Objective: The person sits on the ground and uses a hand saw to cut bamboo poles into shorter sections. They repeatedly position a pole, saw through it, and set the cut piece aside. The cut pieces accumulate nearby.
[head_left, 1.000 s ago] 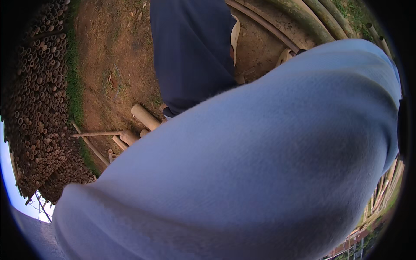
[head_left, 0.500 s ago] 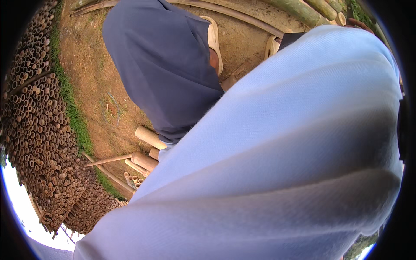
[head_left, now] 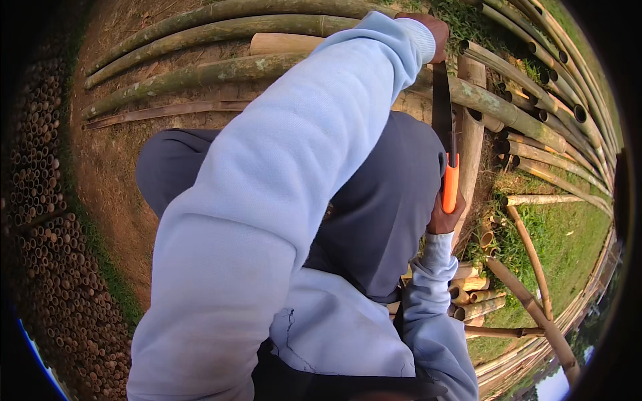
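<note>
In my right hand [head_left: 449, 215], the fingers are wrapped around the orange handle of a hand saw [head_left: 442, 100]. Its dark blade points away from me and crosses a green bamboo pole [head_left: 498, 107]; the teeth are too small to make out. My left arm reaches across my body to the far side. There my left hand [head_left: 435, 33] is closed beside the far part of the blade, above the pole. Its fingertips are hidden, so what it grips does not show. My bent knee in dark trousers is just left of the saw handle.
More bamboo poles [head_left: 200, 30] lie across the ground ahead, and a thick log [head_left: 470, 147] runs beside the saw. Long bamboo poles [head_left: 568, 87] are stacked at the right, above a wooden frame [head_left: 531, 301] on grass. Cut bamboo tubes [head_left: 43, 247] are piled at left.
The view has swung right. My sleeve, which covered much of the picture, has shifted, and both hands and the saw now show.
</note>
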A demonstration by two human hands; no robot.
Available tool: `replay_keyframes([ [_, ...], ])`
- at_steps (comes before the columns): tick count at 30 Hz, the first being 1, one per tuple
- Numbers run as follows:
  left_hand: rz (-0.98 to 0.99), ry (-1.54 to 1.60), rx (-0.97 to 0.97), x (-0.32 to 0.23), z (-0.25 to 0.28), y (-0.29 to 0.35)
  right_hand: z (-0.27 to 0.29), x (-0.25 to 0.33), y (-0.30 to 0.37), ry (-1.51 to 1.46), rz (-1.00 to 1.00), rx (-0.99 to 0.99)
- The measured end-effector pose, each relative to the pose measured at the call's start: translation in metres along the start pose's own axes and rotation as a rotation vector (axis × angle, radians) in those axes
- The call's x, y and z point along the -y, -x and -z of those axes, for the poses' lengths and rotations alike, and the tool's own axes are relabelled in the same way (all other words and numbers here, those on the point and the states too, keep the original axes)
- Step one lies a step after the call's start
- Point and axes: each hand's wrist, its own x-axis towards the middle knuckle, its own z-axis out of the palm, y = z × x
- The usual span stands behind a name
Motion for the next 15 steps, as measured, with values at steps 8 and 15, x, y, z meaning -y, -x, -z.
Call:
replay_keyframes([
  [8,0.117,-0.200,0.089,0.100,-0.096,0.087,-0.012,-0.017,0.004,0.053,0.071,-0.047],
  [15,0.081,-0.195,-0.066,0.113,-0.116,0.091,0.014,-0.017,0.080,0.163,-0.122,0.019],
])
